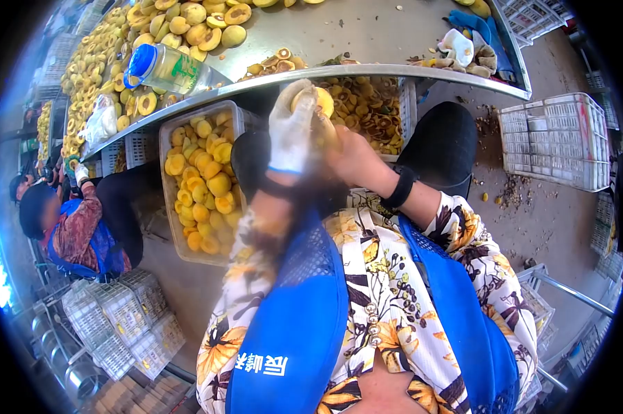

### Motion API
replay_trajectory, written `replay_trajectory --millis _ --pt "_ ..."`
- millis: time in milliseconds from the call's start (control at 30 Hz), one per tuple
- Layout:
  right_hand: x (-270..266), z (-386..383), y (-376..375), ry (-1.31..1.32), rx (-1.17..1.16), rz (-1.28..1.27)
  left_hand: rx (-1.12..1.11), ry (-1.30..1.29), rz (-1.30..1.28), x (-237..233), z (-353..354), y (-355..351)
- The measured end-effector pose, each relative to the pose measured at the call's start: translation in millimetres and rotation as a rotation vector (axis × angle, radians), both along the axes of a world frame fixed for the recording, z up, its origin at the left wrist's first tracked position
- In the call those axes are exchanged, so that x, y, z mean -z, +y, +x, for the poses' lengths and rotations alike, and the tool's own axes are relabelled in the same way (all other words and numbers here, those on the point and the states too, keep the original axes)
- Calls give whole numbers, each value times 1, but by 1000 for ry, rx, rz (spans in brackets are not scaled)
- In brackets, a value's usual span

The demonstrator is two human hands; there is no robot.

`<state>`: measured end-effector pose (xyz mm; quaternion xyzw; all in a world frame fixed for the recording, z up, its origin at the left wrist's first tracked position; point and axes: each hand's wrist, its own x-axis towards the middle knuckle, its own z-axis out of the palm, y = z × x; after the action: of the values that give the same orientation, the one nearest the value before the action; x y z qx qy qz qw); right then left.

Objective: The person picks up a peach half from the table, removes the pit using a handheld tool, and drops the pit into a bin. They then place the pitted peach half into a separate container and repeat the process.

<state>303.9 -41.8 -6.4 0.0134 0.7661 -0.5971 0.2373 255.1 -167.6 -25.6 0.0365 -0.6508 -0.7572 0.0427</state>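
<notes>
My left hand point(290, 125), in a white glove, is closed round a yellow peach point(324, 102) at the table's front edge. Right beside it is my bare right hand point(356, 157), its fingers curled together against the peach and the glove. Motion blur hides what those fingers grip, if anything. Below both hands, a crate of brownish peach pieces point(373, 103) stands between my knees. A clear plastic bin point(238, 117) by my left knee is filled with smooth yellow peach halves point(199, 181).
The metal table point(366, 34) carries a heap of cut peaches point(111, 62), a blue-capped bottle point(180, 71) and cloths point(466, 52). White crates point(554, 141) stand on the right. On the left sits another person point(83, 228), near stacked crates point(125, 321). Scraps litter the floor.
</notes>
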Motion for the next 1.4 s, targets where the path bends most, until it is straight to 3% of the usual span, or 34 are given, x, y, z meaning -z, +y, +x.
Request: replay_trajectory --millis 100,200,300,467,633,667,767,833,867,900,967,1033,1133,1233,1300,1333,1367,1400 --pt "5 6 -7 -146 21 -161 -137 -159 183 0 6 6" --pt "-2 8 -7 -322 14 -350 23 -419 573 37 -8 -7" --pt "-8 11 -7 -468 47 -495 165 -604 624 14 -5 -4" --pt "11 14 -13 -450 91 -562 170 -557 632 16 -5 -2" --pt "10 15 -15 -183 -7 -117 179 -375 464 15 2 0" --pt "13 16 -16 -100 -29 -11 174 -460 520 8 2 0" --pt "41 22 -19 408 -23 315 156 -608 627 -5 -4 -1" --pt "54 21 -18 444 -21 254 132 -575 617 3 -6 0" --pt "56 20 -17 465 -22 221 60 -422 477 8 -5 0" --pt "35 17 -15 122 4 -34 50 -237 181 5 -1 0" --pt "-10 11 -7 -581 47 -521 5 -259 356 22 -4 -3" --pt "-12 11 -9 -682 59 -672 56 -199 387 29 -4 -5" --pt "-11 11 -10 -753 52 -757 155 -416 599 5 2 -3" --pt "4 14 -18 -659 152 -752 92 -560 661 24 -7 -2" --pt "23 17 -26 109 94 -105 38 -733 696 51 -16 -18" --pt "29 19 -28 481 62 224 -125 -757 870 60 -14 -20" --pt "26 10 -27 463 78 240 -43 -687 1086 91 -16 -36" --pt "24 1 -22 436 91 258 -137 -732 924 57 -12 -33"
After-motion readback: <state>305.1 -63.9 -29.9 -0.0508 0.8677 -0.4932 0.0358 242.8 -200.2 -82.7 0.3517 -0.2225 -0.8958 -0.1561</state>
